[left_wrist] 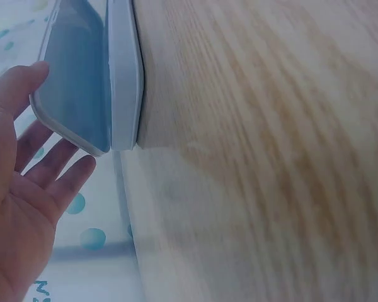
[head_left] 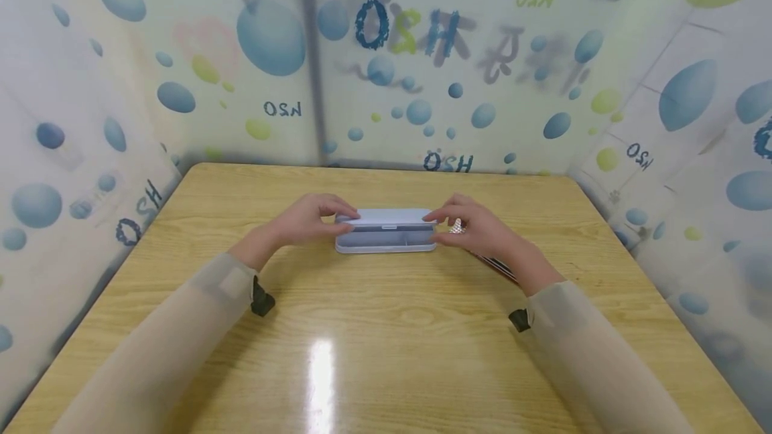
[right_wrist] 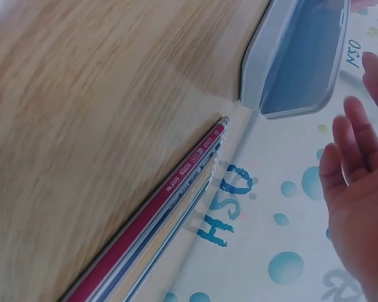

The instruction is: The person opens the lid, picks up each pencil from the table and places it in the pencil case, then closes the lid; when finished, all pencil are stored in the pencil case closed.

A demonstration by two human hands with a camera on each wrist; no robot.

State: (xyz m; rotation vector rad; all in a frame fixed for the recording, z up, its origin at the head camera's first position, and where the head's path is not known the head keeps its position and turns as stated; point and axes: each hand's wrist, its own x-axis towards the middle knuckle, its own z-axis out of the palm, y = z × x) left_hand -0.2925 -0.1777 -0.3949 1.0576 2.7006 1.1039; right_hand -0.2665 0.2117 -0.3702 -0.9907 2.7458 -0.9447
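left hand (head_left: 304,222) in a pinch on lid (head_left: 391,216), right hand (head_left: 478,225) (loosely parted, empty) alongside

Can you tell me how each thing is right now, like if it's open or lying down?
Pencil case: open, on the table.
Lid: raised.
Pencils: lying side by side on the table.
Left hand: holding the lid's edge, thumb in front.
Right hand: fingers apart, by the lid's other end.
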